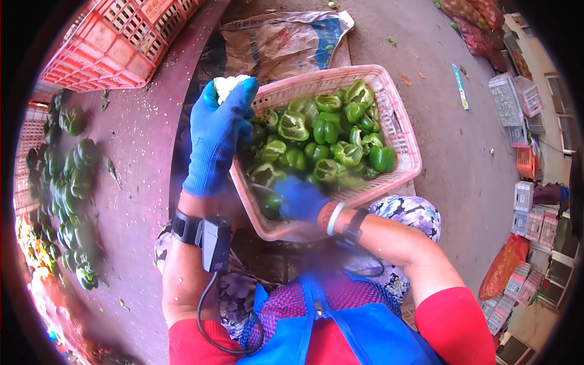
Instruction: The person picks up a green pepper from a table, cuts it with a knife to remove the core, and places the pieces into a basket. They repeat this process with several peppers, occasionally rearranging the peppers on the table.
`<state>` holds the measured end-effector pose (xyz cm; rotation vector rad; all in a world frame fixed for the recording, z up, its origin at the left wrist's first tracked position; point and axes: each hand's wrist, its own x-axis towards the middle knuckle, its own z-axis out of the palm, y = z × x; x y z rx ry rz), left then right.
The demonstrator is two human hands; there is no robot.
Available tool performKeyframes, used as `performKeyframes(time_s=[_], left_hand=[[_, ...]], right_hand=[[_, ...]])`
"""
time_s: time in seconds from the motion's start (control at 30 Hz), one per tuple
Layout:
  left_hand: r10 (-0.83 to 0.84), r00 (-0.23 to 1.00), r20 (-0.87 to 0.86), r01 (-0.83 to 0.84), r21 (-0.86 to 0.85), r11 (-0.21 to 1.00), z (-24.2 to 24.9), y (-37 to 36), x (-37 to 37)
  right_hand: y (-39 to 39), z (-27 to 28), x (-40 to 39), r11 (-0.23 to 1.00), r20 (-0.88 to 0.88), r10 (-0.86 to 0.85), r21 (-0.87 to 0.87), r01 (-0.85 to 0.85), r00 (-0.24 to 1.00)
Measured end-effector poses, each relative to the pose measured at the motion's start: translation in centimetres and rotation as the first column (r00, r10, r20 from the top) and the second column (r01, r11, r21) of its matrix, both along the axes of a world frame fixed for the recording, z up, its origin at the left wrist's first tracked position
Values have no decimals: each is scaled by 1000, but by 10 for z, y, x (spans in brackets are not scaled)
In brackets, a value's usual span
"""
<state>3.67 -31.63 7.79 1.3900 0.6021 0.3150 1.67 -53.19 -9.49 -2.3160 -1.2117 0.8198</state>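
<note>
My left hand (218, 137), in a blue knit glove, is raised at the crate's left edge. Its thumb and fingers pinch a pale, seedy pepper core (230, 87). Low over the peppers at the near side of the crate is my right hand (299, 199), also gloved in blue and smeared by motion. A thin, light strip like a knife blade (261, 187) sticks out to the left from its fingers; the handle is hidden. Beneath both hands, the pink plastic crate (398, 115) holds green bell peppers (328, 129), many of them cut open and hollow.
Whole green peppers (76, 182) lie heaped on the floor at left. An orange-pink crate (115, 45) stands at upper left. A crumpled woven sack (274, 42) lies beyond the pepper crate. Stacked crates (511, 103) and a red mesh sack (505, 264) line the right side.
</note>
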Motion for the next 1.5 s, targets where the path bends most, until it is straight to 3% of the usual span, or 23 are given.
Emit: performKeyframes(time_s=[0.13, 0.17, 0.27, 0.3, 0.4, 0.47, 0.5, 0.53, 0.6, 0.67, 0.7, 0.8, 0.83, 0.93, 0.97, 1.03, 1.07, 1.1, 1.13, 1.17, 1.27, 1.43, 1.5], left_hand=[[-5, 999, 46, 19, -316, 948, -11, 16, 0], [-67, 987, 147, 128, -455, 881, -25, 28, 1], [3, 970, 245, 145, -583, 799, -22, 23, -3], [-80, 964, 255, 211, -542, 813, -32, 32, -3], [-195, 971, 138, 236, -416, 878, -19, 25, -7], [-299, 949, 100, 316, -273, 909, -35, 21, -6], [-384, 922, 42, 381, -268, 885, -34, 15, -6], [-464, 886, -18, 443, -266, 856, -32, 9, -6], [-608, 793, -18, 572, -318, 756, -29, -6, -11], [-674, 739, 4, 643, -307, 702, -21, -19, -13], [-655, 753, -66, 618, -268, 739, -21, -24, -12], [-628, 736, -253, 677, 271, 685, -43, -30, -17], [-626, 739, -249, 674, 275, 686, -47, -33, -18], [-546, 799, -251, 582, 551, 598, -61, -36, -22], [-496, 852, -171, 467, 676, 570, -58, -39, -25], [-479, 863, -159, 436, 714, 548, -65, -38, -25], [-494, 857, -146, 446, 691, 569, -64, -36, -24], [-524, 828, -200, 525, 604, 599, -51, -33, -21], [-600, 792, -116, 534, 608, 588, -69, -22, -18], [-662, 725, -189, 680, 342, 648, -58, -15, -18], [-746, 659, -102, 751, 24, 660, -25, -6, -19], [-560, 806, -191, 525, 669, 526, -64, -20, -25], [-473, 838, -271, 518, 666, 537, -62, -32, -26]], right_hand=[[9, -39, 23, 995, -9, 6, -96, -7, 1000], [11, -35, 29, 995, -44, 29, -97, -33, 999], [8, -39, 37, 994, -40, 95, -52, -97, 995], [7, -47, 38, 992, -6, 115, -42, -115, 993], [5, 12, 56, 1000, -168, 29, 13, -28, 985], [12, 89, 75, 975, -140, -211, -104, 197, 967], [11, 112, 81, 898, -273, -434, -52, 437, 859], [14, 148, 87, 819, -441, -531, -47, 572, 724], [15, 161, 95, 704, -715, -396, 167, 690, 577], [18, 155, 91, 745, -638, -265, 340, 574, 723], [18, 151, 88, 755, -589, -198, 418, 505, 783], [12, 144, 90, 856, -606, -284, 188, 481, 743], [13, 149, 91, 869, -648, -318, 94, 487, 692], [14, 121, 91, 821, -757, -293, 113, 559, 584], [15, 112, 92, 794, -759, -279, 163, 586, 589], [13, 127, 97, 818, -768, -254, 154, 555, 588], [13, 135, 99, 851, -701, -233, 189, 490, 674], [11, 140, 101, 868, -782, -192, 147, 475, 593], [14, 127, 97, 842, -867, -154, 136, 523, 474], [17, 114, 98, 820, -934, -94, 123, 559, 343], [19, 145, 90, 803, -901, -95, 182, 567, 424], [23, 126, 83, 805, -735, -290, 160, 572, 613], [24, 139, 77, 788, -657, -378, 142, 600, 652]])
